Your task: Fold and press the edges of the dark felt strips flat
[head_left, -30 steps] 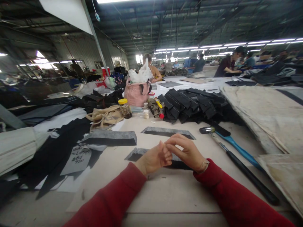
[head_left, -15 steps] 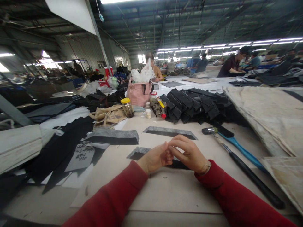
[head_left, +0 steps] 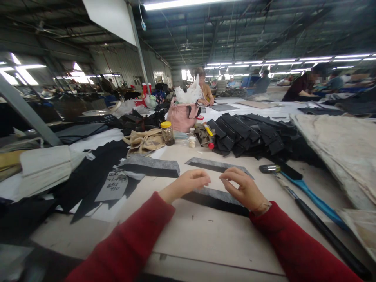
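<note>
My left hand (head_left: pixel 194 182) hovers over the table with fingers loosely stretched to the right; I see nothing in it. Across a small gap, my right hand (head_left: pixel 243 188) has its thumb and forefinger curved into a ring, tips together; anything between them is too small to make out. Below both hands lies a black strip with a grey upper band (head_left: pixel 216 200). Two similar pieces lie beyond: a wide strip (head_left: pixel 152 166) to the left and a narrower strip (head_left: pixel 217 166), partly behind my right hand.
On the right lie a hammer (head_left: pixel 311 213) and a blue-handled brush (head_left: pixel 315 201). A heap of black pieces (head_left: pixel 246 131), a yellow-lidded jar (head_left: pixel 168 135) and a pink bag (head_left: pixel 182 117) stand farther back. Black fabric with a written paper (head_left: pixel 113 187) lies left. Co-workers are beyond.
My hands were touching at the fingertips and have moved apart. The left fingers have straightened from a curl. The view has shifted, so the scene sits farther right.
</note>
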### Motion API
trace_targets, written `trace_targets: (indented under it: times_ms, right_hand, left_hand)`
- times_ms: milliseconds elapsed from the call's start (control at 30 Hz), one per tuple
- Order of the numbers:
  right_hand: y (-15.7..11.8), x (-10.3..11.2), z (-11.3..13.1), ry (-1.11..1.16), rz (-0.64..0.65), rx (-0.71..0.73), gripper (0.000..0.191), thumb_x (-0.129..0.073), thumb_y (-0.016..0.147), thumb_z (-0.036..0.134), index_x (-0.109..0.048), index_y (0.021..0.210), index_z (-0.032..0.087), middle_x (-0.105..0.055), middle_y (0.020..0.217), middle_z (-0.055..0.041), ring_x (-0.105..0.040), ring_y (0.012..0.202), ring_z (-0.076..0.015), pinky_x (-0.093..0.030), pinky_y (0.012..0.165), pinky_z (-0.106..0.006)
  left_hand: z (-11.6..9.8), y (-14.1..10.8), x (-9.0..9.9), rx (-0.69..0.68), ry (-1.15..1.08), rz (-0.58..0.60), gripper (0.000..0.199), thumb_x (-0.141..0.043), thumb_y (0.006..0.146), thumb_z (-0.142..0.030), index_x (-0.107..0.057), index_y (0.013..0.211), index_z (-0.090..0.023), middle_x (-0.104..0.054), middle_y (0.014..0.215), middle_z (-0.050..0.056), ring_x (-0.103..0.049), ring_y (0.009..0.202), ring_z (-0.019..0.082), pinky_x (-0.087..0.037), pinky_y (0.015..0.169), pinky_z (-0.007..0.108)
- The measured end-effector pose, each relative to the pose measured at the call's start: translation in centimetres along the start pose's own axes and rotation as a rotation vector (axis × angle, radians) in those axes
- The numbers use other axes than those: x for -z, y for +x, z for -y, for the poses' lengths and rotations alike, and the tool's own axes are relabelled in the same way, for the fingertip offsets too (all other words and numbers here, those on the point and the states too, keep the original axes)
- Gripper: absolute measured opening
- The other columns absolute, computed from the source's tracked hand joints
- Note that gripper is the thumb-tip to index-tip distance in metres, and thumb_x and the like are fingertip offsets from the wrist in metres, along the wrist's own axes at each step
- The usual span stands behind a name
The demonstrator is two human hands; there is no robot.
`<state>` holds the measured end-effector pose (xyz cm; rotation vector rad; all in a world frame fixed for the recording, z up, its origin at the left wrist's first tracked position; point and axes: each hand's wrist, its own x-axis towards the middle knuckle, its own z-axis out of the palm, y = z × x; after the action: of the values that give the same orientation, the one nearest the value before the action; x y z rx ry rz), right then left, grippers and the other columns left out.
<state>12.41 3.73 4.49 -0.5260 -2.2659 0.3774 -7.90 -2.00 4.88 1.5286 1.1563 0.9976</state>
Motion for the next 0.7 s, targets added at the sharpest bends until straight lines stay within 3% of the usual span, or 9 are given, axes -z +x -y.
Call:
trace_targets:
  times_ms: [133,200,267,367,467,700]
  right_hand:
    - [0.0,-0.1,0.2,-0.03,0.09,0.052,0.021,-0.042,0.085,0.021,-0.06,0.096,0.02,-0.059,0.09,-0.007,-0.056,0.082,-0.0154,-0.046,0.072,-0.029]
    - [0.1,-0.2,0.6,-0.06,0.156,0.083,0.018,-0.043,0.085,0.022,-0.061,0.086,0.019,-0.059,0.082,-0.0061,-0.055,0.075,-0.0147,-0.045,0.068,-0.028]
    - [0.1,-0.4,0.9,-0.091,0.197,0.086,0.019,-0.044,0.085,0.024,-0.058,0.073,0.018,-0.057,0.073,-0.0047,-0.053,0.069,-0.0141,-0.044,0.064,-0.028]
    - [0.0,-0.8,1.0,-0.108,0.223,0.056,0.015,-0.044,0.085,0.022,-0.058,0.079,0.018,-0.057,0.079,-0.0057,-0.053,0.074,-0.0147,-0.044,0.066,-0.028]
    - [0.2,-1.5,1.5,-0.117,0.284,0.061,0.021,-0.041,0.086,0.021,-0.058,0.097,0.019,-0.059,0.091,-0.0078,-0.054,0.082,-0.0156,-0.045,0.072,-0.029]
    - [3.9,-4.1,5.4,-0.297,0.642,0.135,0.025,-0.038,0.087,0.021,-0.062,0.09,0.018,-0.059,0.084,-0.0075,-0.054,0.078,-0.0166,-0.042,0.069,-0.027]
  left_hand:
    - [1.8,-1.6,6.6,-0.063,0.691,-0.264,0.014,-0.052,0.076,-0.028,-0.062,0.073,-0.017,-0.059,0.075,0.002,-0.052,0.073,0.016,-0.039,0.068,0.026]
    - [3.5,-2.5,9.1,-0.012,0.857,-0.344,0.013,-0.053,0.074,-0.024,-0.063,0.077,-0.017,-0.06,0.079,0.004,-0.053,0.077,0.018,-0.04,0.072,0.028]
    - [4.9,-3.2,10.4,0.041,0.897,-0.314,0.017,-0.054,0.071,-0.022,-0.064,0.085,-0.017,-0.061,0.085,0.005,-0.054,0.081,0.019,-0.042,0.074,0.028]
    - [6.1,-3.5,10.8,0.042,0.916,-0.23,0.025,-0.056,0.071,-0.022,-0.064,0.093,-0.018,-0.061,0.095,0.006,-0.055,0.088,0.019,-0.042,0.081,0.029]
    - [6.3,-3.3,10.4,0.008,0.962,-0.239,0.024,-0.055,0.074,-0.023,-0.065,0.094,-0.018,-0.061,0.097,0.006,-0.055,0.09,0.019,-0.042,0.082,0.028]
    - [6.9,-2.8,10.4,-0.05,1.033,-0.276,0.019,-0.049,0.079,-0.022,-0.066,0.087,-0.02,-0.062,0.091,0.005,-0.055,0.086,0.019,-0.041,0.078,0.028]
